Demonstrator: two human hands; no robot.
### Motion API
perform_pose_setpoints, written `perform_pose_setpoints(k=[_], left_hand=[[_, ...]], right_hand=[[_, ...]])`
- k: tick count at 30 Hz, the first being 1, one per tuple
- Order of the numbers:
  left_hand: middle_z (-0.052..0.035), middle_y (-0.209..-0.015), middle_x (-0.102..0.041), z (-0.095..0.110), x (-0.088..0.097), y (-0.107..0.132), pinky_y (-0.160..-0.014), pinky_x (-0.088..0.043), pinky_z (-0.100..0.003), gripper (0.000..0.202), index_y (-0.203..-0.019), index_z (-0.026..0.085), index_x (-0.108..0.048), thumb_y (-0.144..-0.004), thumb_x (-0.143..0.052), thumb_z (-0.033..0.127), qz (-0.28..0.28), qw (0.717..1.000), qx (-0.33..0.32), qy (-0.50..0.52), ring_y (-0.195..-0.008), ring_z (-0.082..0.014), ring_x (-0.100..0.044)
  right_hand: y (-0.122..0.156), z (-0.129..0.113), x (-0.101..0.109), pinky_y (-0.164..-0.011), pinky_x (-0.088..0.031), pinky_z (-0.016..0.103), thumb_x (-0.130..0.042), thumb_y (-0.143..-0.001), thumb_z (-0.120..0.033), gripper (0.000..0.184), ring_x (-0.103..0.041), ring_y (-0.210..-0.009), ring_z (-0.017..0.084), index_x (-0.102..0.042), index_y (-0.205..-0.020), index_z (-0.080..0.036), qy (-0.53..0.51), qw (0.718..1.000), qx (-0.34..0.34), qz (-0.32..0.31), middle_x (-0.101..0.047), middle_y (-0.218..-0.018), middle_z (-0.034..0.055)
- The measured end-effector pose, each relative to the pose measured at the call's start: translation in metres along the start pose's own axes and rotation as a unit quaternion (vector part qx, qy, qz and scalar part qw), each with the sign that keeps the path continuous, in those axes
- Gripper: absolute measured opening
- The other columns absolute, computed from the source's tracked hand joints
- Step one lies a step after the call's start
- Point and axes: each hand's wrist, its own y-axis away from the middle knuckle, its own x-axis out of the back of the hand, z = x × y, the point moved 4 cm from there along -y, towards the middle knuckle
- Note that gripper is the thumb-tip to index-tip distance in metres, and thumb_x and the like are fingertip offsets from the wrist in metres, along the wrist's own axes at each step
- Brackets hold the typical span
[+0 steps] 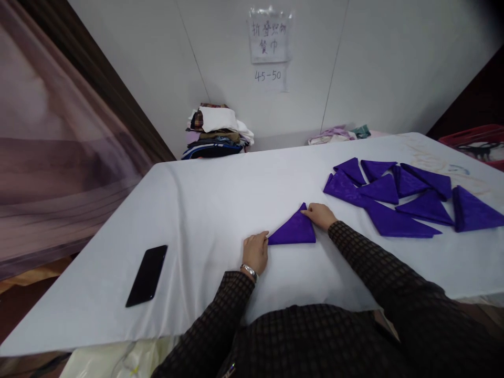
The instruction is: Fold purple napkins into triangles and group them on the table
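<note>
A purple cloth napkin point(296, 230), folded into a triangle, lies on the white-covered table in front of me. My left hand point(255, 253) is at its left point, fingers closed on the tip. Its upper right corner is between the thumb and fingers of my right hand point(319, 215). The napkin's lower edge rests flat, roughly parallel to my body. To the right of my right hand, several more folded purple napkins point(380, 189) lie in a loose, partly overlapping group, most of them triangular.
A black phone point(147, 275) lies on the table point(212, 199) at the left. Piled clothes point(218, 131) stand against the wall beyond the far edge, with more cloth point(334, 135) farther right. A red basket point(472, 137) is at the far right. A sheer curtain point(63, 131) hangs at the left.
</note>
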Motion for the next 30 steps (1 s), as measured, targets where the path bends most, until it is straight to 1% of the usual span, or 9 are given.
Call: perform_pose_setpoints(k=[6, 11, 15, 19, 21, 24, 27, 28, 30], left_hand=[[-0.003, -0.092, -0.066, -0.008, -0.001, 0.007, -0.086, -0.041, -0.037, 0.036, -0.111, 0.018, -0.056, -0.076, -0.054, 0.012, 0.032, 0.997, 0.037, 0.052, -0.087, -0.0187, -0.057], [-0.0013, -0.087, -0.067, -0.009, -0.002, 0.006, -0.088, -0.04, -0.038, 0.038, -0.112, 0.019, -0.056, -0.075, -0.052, 0.009, 0.03, 0.996, 0.049, 0.072, -0.086, -0.0181, -0.058], [-0.0014, -0.087, -0.067, -0.011, -0.002, 0.004, -0.087, -0.042, -0.039, 0.038, -0.111, 0.019, -0.057, -0.075, -0.051, 0.007, 0.022, 0.996, 0.041, 0.075, -0.085, -0.0174, -0.059], [-0.0041, -0.091, -0.067, -0.01, 0.004, 0.004, -0.086, -0.043, -0.04, 0.036, -0.107, 0.018, -0.059, -0.076, -0.047, 0.005, 0.021, 0.999, 0.014, 0.028, -0.09, -0.0201, -0.058], [-0.0068, -0.1, -0.066, -0.002, 0.009, 0.001, -0.087, -0.043, -0.04, 0.034, -0.107, 0.017, -0.059, -0.077, -0.046, 0.006, 0.037, 0.999, -0.002, 0.006, -0.097, -0.0216, -0.056], [-0.0087, -0.116, -0.061, 0.028, 0.013, -0.009, -0.096, -0.039, -0.041, 0.029, -0.112, 0.017, -0.056, -0.086, -0.045, 0.019, 0.043, 0.997, -0.07, 0.0, -0.11, -0.0215, -0.051], [-0.0073, -0.132, -0.052, 0.06, 0.001, -0.021, -0.106, -0.028, -0.043, 0.037, -0.122, 0.02, -0.051, -0.09, -0.042, 0.035, -0.018, 0.986, -0.163, -0.017, -0.124, -0.0215, -0.041], [-0.0076, -0.137, -0.047, 0.067, -0.006, -0.024, -0.108, -0.025, -0.045, 0.042, -0.126, 0.02, -0.048, -0.09, -0.041, 0.04, -0.049, 0.982, -0.181, -0.031, -0.129, -0.0227, -0.037], [-0.0103, -0.144, -0.038, 0.07, -0.023, -0.028, -0.11, -0.02, -0.049, 0.055, -0.133, 0.018, -0.041, -0.088, -0.04, 0.05, -0.111, 0.973, -0.192, -0.063, -0.134, -0.0258, -0.028]], right_hand=[[-0.006, 0.003, -0.001, -0.061, -0.033, 0.027, -0.047, -0.085, -0.049, 0.038, -0.059, -0.082, 0.02, -0.065, -0.081, -0.015, 0.008, 1.0, 0.002, -0.015, -0.067, -0.088, 0.0096], [-0.006, 0.003, -0.002, -0.062, -0.034, 0.027, -0.047, -0.085, -0.049, 0.04, -0.059, -0.083, 0.02, -0.066, -0.084, -0.015, 0.011, 1.0, -0.001, -0.02, -0.068, -0.09, 0.0111], [-0.006, 0.002, -0.002, -0.063, -0.035, 0.026, -0.046, -0.085, -0.049, 0.04, -0.06, -0.084, 0.02, -0.067, -0.085, -0.015, 0.009, 1.0, 0.001, -0.017, -0.068, -0.091, 0.0109], [-0.008, 0.001, -0.001, -0.063, -0.035, 0.026, -0.048, -0.084, -0.048, 0.039, -0.06, -0.085, 0.02, -0.067, -0.084, -0.014, 0.005, 1.0, 0.002, -0.015, -0.068, -0.09, 0.0114], [-0.008, 0.0, 0.0, -0.062, -0.036, 0.026, -0.05, -0.083, -0.048, 0.039, -0.061, -0.084, 0.021, -0.068, -0.083, -0.014, 0.001, 1.0, 0.002, -0.02, -0.069, -0.088, 0.0117], [-0.007, -0.001, 0.001, -0.062, -0.038, 0.025, -0.05, -0.083, -0.048, 0.039, -0.063, -0.078, 0.02, -0.068, -0.082, -0.013, -0.01, 0.999, 0.001, -0.032, -0.069, -0.081, 0.0111], [-0.007, -0.001, 0.002, -0.059, -0.04, 0.024, -0.048, -0.085, -0.05, 0.042, -0.063, -0.068, 0.017, -0.068, -0.086, -0.013, -0.026, 0.998, -0.001, -0.055, -0.069, -0.074, 0.0096], [-0.008, -0.001, 0.002, -0.057, -0.041, 0.023, -0.047, -0.085, -0.05, 0.043, -0.063, -0.063, 0.016, -0.068, -0.086, -0.013, -0.032, 0.997, -0.001, -0.067, -0.069, -0.072, 0.0091], [-0.011, -0.001, 0.002, -0.053, -0.041, 0.022, -0.046, -0.085, -0.053, 0.046, -0.062, -0.054, 0.014, -0.068, -0.081, -0.013, -0.044, 0.994, -0.001, -0.099, -0.069, -0.068, 0.0084]])
